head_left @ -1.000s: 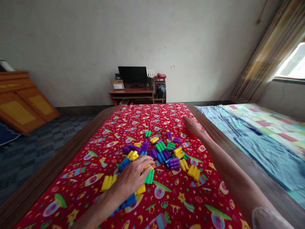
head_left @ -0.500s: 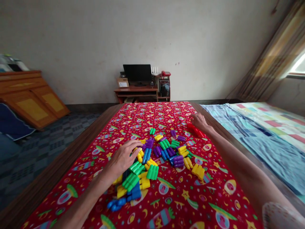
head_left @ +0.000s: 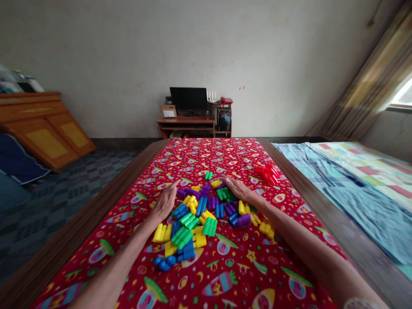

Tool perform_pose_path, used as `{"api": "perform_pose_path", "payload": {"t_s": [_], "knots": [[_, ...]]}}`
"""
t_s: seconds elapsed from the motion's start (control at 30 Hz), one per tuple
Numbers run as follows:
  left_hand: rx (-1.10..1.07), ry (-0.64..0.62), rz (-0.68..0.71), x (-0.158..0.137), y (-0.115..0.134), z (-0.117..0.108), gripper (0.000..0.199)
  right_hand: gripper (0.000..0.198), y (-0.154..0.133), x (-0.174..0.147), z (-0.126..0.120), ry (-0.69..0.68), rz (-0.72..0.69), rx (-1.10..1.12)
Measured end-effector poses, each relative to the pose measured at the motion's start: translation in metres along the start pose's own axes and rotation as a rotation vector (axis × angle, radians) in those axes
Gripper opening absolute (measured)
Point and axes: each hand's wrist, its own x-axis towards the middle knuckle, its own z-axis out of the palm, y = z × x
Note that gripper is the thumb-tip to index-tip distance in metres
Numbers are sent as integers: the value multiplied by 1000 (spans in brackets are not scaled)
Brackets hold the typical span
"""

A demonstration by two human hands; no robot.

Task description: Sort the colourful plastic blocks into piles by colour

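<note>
In the head view, mixed-colour blocks [head_left: 202, 207] on the patterned cloth [head_left: 231, 262] are being flanked by the left hand [head_left: 165, 203] and the right hand [head_left: 240, 189]; on both, the fingers are being held outstretched, with no block visibly being gripped.

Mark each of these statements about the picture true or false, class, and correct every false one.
1. The red blocks lie on the tablecloth, apart from the multicoloured blocks. True.
2. The left hand is nearer the red blocks than the right hand is. False: the right hand is nearer.
3. The tablecloth is plain blue. False: it is red with a printed pattern.
4. The left hand is at the left side of the multicoloured blocks. True.
5. A dark monitor stands on the desk past the tablecloth's far end. True.
</note>
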Motion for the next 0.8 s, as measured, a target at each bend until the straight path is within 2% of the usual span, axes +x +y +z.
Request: {"api": "perform_pose_path", "payload": {"t_s": [0.1, 0.2, 0.33, 0.43, 0.5, 0.57, 0.67, 0.8], "knots": [[-42, -30, 31, -2, 3, 4, 68, 55, -29, 3, 6, -112, -91, 105], [-64, -52, 22, -4, 2, 4, 70, 52, -41, -15, -13, -24, -60, 38], [-104, -70, -10, 7, 1, -2, 69, 52, -24, -87, -39, 189, 129, -115], [-126, -158, 26, 38, 4, 2, 66, 52, -12, -147, -27, 214, 223, -179], [-131, -240, 54, 66, 10, 11, 62, 52, -11, -167, -7, 206, 225, -206], [-139, -319, 77, 92, 21, 26, 60, 52, -14, -166, 14, 210, 200, -209], [-155, -445, 134, 113, 44, 46, 56, 52, -25, -134, 37, 240, 164, -179], [-184, -608, 255, 99, 78, 50, 40, 53, -47, -94, 52, 192, 64, -108]]}}
